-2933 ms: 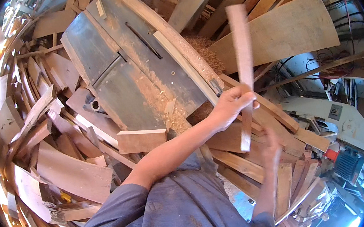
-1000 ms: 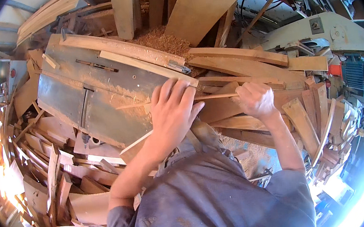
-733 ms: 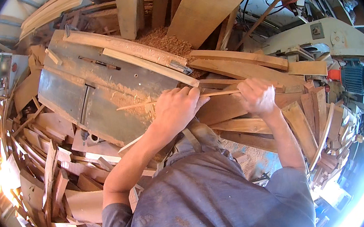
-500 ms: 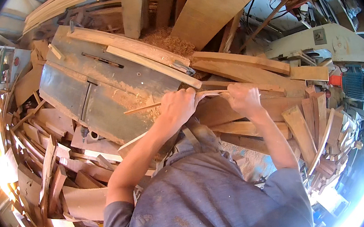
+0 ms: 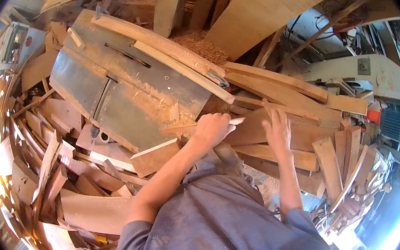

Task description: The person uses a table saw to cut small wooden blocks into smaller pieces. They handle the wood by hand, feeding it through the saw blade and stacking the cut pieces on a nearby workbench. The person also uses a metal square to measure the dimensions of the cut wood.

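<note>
My left hand (image 5: 213, 130) is closed around a thin wooden strip (image 5: 177, 128) in front of my body. One end of the strip sticks out to the left over the machine bed; a short pale end shows past my fingers on the right. My right hand (image 5: 278, 131) is held up apart from it, fingers spread, holding nothing. Just left and ahead lies the grey metal machine table (image 5: 134, 124), strewn with shavings. A wooden block (image 5: 157, 158) with a pale top edge sits by my left forearm.
A long wooden fence (image 5: 162, 43) and a pale batten (image 5: 185, 73) run across the machine table. Stacked boards (image 5: 278, 80) lie ahead to the right. Offcuts (image 5: 89, 212) heap up on the left. A blue motor (image 5: 395, 123) stands at the far right, beside a pale machine housing.
My right hand has let go of the strip and opened, fingers now raised. My left hand keeps its hold. The whole view has shifted, with the machine table now slightly to the right.
</note>
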### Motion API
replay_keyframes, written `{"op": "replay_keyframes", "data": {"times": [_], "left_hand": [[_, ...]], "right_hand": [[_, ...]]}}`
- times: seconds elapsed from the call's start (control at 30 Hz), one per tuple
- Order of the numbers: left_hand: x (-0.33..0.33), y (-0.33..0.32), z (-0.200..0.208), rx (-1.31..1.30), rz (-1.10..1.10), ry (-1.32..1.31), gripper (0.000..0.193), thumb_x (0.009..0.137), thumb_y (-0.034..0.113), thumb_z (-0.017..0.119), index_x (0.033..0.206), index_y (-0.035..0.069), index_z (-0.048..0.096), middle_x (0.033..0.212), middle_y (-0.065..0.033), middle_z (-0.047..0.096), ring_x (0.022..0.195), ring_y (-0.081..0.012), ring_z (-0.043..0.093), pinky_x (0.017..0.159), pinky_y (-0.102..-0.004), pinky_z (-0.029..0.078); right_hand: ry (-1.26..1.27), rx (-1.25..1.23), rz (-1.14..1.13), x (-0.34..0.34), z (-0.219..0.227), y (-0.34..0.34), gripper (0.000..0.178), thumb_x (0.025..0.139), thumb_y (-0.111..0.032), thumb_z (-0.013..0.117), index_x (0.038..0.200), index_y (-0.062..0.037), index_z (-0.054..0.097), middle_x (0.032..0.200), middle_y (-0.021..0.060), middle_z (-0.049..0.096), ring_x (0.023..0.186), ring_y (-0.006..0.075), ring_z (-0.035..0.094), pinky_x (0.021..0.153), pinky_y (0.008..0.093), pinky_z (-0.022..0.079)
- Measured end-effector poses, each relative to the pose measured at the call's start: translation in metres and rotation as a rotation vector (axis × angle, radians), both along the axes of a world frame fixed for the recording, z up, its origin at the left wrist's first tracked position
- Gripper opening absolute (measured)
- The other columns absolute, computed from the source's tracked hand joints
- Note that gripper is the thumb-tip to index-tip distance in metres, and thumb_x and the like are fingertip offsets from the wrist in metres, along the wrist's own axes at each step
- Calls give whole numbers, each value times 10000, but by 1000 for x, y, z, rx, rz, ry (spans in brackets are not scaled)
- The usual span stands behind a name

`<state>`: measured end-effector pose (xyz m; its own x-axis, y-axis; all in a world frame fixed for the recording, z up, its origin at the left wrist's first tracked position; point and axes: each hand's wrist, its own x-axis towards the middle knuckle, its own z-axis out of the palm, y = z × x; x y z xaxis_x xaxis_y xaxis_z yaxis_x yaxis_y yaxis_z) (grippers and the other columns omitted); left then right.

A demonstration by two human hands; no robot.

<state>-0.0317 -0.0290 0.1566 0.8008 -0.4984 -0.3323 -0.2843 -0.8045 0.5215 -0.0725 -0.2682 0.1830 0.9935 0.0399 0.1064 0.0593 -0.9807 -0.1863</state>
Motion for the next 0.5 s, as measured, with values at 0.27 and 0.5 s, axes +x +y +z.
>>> {"op": "replay_keyframes", "data": {"times": [0.27,0.5], "left_hand": [[26,1,-2,-22,-226,-341,134,884,181,638,969,102,706,1032,-90,727,1105,-273,669,958,-444,515],[23,31,-20,-387,565,-529,367,785,96,722,1125,38,597,1156,-179,635,1223,-346,561,1030,-461,460]], "right_hand": [[102,242,357,9,5,44,53,902,-91,672,936,-60,644,784,118,628,697,323,654,601,433,531],[-72,260,342,81,-58,69,38,915,-54,628,878,-53,623,737,145,624,672,337,655,602,434,534]]}}
